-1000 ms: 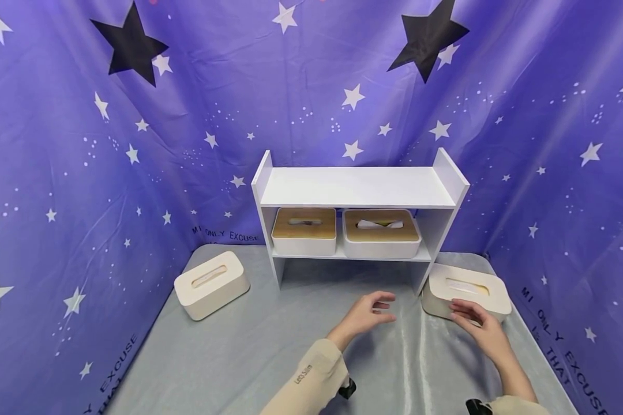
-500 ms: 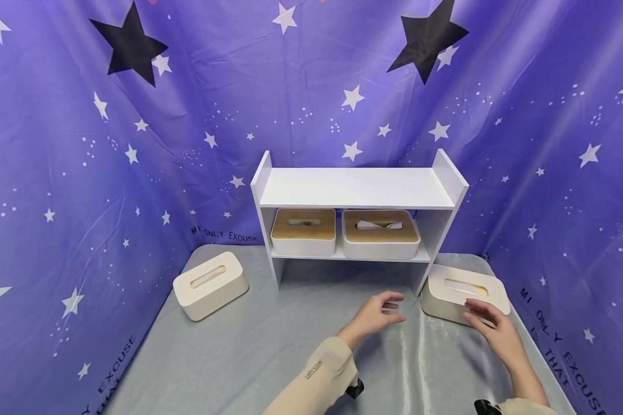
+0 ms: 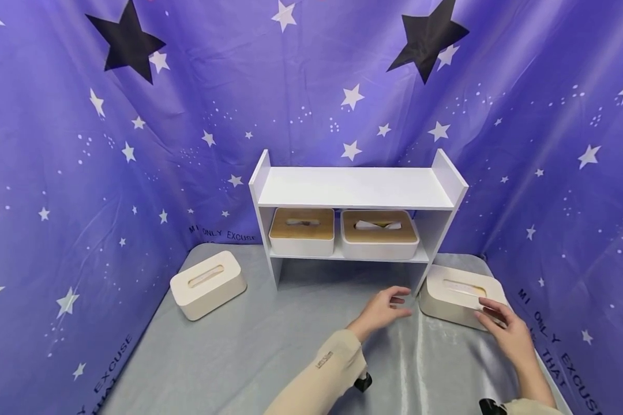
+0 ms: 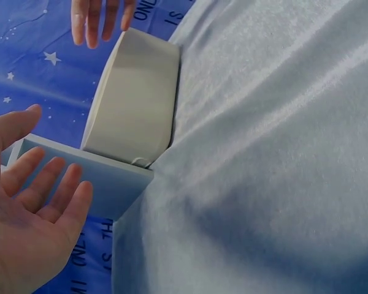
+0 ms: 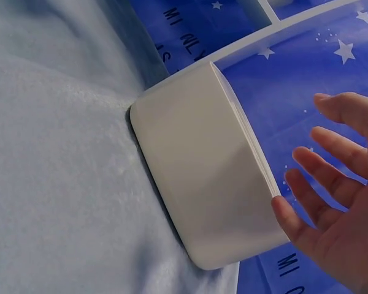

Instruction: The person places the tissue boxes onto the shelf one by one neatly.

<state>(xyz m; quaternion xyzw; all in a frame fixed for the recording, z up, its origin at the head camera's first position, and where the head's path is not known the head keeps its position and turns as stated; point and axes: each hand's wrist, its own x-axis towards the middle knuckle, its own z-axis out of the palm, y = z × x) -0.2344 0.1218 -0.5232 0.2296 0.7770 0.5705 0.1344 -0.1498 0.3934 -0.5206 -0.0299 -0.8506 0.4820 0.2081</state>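
Note:
A cream tissue box (image 3: 457,308) with a slotted lid sits on the cloth at the right, beside the shelf's right leg. My right hand (image 3: 514,334) hovers at its right front, fingers spread and loosely bent, overlapping the box's corner in the head view. In the right wrist view the box (image 5: 202,171) lies just past my right fingertips. My left hand (image 3: 384,311) is held in the air left of the box, in front of the shelf, palm turned toward it and holding nothing. The left wrist view shows the left hand's bent fingers (image 4: 67,190) apart from the box (image 4: 138,92).
A white two-tier shelf (image 3: 355,187) stands at the back. On its lower board are two white tissue boxes with wooden lids, one left (image 3: 302,245) and one right (image 3: 380,249). Another cream tissue box (image 3: 210,294) sits at the left. Starry purple curtains (image 3: 311,86) enclose the grey cloth (image 3: 213,363).
Both hands have moved to the right, the left nearing the right-hand cream tissue box and the right shifting toward its right end. The boxes and shelf stay in place.

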